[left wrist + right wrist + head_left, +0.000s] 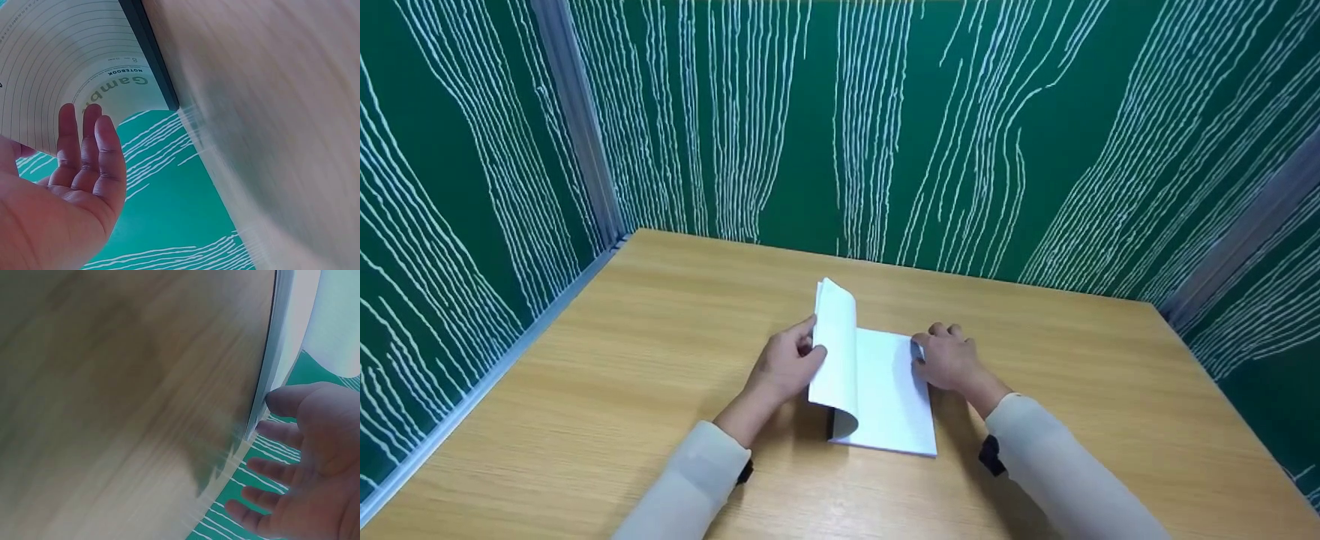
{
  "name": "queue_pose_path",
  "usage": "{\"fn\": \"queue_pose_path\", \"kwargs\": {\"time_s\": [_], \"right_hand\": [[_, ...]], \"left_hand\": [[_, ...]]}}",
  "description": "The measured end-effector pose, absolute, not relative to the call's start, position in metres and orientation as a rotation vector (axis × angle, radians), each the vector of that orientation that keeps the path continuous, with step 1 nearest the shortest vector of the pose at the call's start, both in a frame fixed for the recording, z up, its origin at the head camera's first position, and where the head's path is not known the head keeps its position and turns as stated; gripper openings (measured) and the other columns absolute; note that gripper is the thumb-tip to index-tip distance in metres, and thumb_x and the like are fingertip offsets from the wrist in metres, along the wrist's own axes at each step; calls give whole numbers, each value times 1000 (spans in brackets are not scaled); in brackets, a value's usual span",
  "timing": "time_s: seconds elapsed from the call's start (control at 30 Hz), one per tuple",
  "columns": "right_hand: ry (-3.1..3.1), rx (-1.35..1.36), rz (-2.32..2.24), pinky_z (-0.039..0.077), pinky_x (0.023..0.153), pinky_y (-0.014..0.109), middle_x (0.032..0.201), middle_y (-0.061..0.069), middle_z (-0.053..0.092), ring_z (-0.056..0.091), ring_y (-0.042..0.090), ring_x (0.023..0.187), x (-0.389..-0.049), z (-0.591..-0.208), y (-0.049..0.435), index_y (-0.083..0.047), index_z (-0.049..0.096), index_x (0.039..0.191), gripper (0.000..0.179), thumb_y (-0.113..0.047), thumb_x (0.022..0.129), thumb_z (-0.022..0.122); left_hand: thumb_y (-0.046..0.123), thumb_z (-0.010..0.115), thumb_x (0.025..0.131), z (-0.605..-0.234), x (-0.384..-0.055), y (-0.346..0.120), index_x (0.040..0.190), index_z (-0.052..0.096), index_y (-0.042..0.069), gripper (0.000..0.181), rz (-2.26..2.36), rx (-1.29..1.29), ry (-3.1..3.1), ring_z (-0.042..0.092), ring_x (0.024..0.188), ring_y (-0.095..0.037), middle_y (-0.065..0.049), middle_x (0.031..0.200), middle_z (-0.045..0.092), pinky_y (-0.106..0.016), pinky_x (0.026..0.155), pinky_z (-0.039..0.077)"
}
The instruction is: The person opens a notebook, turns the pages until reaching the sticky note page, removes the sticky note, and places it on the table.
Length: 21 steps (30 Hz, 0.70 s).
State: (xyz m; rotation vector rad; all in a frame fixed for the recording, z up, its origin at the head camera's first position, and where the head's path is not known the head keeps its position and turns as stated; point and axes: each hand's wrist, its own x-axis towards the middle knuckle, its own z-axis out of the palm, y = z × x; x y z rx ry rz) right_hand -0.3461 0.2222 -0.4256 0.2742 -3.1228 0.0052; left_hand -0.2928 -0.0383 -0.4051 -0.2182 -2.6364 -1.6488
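Note:
An open notebook (894, 397) lies on the wooden table, its right side a blank white page. My left hand (789, 364) grips a lifted stack of pages (834, 345) by its outer edge, thumb on the near face, so the stack stands up and curls over at the spine. From the left wrist, the underside shows ruled lines and upside-down "NOTEBOOK" print (125, 72); three fingers of the left hand (73, 191) extend loosely there. At the notebook's right edge rests my right hand (949, 358), thumb and forefinger touching it, other fingers spread (261, 498).
The notebook lies near the middle of the light wooden table (660, 315). Green panels with white wavy lines (810, 127) stand behind the table and at both sides, with grey posts (577, 112) at the corners. Both forearms wear pale sleeves (690, 480).

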Motion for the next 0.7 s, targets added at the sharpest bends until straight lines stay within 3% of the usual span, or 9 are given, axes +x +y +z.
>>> {"fn": "queue_pose_path", "kwargs": {"time_s": [0.33, 0.7], "right_hand": [[-3134, 220, 48, 33, 88, 57, 120, 12, 46, 36, 33, 106, -346, -427, 227, -20, 53, 121, 47, -42, 79, 56], [-3117, 227, 83, 30, 87, 60, 117, 12, 47, 34, 33, 109, -352, -432, 227, -13, 54, 116, 46, -39, 79, 57]], "left_hand": [[32, 49, 84, -406, -294, -39, 135, 32, 25, 55, -1669, -240, -2624, 51, 98, -11, 3, 121, 52, -28, 81, 45], [29, 47, 85, -405, -293, -41, 136, 33, 19, 54, -1689, -322, -2584, 56, 87, -11, 0, 114, 57, -26, 73, 47]]}}
